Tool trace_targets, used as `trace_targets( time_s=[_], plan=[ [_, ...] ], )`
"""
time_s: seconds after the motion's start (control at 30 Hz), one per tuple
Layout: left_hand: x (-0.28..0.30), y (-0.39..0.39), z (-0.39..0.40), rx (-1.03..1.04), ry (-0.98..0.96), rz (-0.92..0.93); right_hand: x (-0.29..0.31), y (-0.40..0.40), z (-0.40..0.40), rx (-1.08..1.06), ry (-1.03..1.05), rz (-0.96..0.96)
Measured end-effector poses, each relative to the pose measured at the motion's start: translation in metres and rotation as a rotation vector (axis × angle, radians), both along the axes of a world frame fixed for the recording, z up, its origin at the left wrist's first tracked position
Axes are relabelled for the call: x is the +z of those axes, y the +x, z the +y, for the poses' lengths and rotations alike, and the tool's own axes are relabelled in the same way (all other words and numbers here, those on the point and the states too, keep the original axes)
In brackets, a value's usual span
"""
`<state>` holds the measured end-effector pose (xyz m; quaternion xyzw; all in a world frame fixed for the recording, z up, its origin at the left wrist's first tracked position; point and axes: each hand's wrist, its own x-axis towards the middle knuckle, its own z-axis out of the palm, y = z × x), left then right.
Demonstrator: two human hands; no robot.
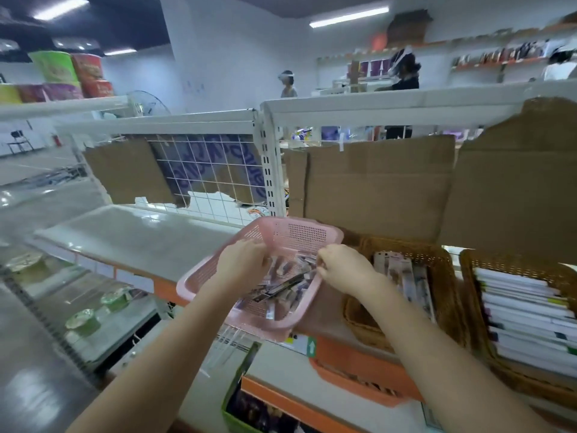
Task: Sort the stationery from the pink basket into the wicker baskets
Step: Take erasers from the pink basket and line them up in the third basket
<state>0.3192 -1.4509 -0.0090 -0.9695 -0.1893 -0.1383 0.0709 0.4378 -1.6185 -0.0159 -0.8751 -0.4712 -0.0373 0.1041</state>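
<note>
My right hand [340, 268] is down in the pink basket [299, 234], fingers curled and pinching the end of one of the slim stationery packets [288, 287] near the basket's right wall. My left hand [242, 260] is in there too, on the left side, fingers bent down among the packets; whether it has truly taken hold of one I cannot tell, since the fingertips are hidden.

The basket is pale pink plastic, rectangular with rounded corners and a rolled rim, its walls pierced with rows of small holes. It sits tilted on the front part of the shelf [134, 235], its near corner jutting past the orange front edge. Inside lies a loose heap of narrow flat packets, mostly purple, white and dark, crossing one another at angles; the print on them is too blurred to read.

Just to the right of it on the same shelf stands a brown wicker basket [406, 250] holding a few long carded items [402, 276] standing along its right half. Beyond that, at the shelf's right end, a second wicker basket [515, 260] is filled with a row of white-spined notebooks [524, 307]. Brown cardboard sheets [374, 185] line the back of the shelf behind all three.
</note>
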Motion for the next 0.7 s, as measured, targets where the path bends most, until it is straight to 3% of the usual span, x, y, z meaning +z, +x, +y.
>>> trace_targets(
  time_s=[0.4, 0.7],
  plan=[
    [-0.027, 0.027, 0.078, -0.001, -0.043, 0.104, -0.016, 0.000, 0.079, 0.043, -0.043, 0.031],
    [-0.032, 0.054, 0.120, -0.204, -0.040, 0.249, -0.019, -0.071, 0.079, -0.085, 0.142, -0.007]
  ],
)
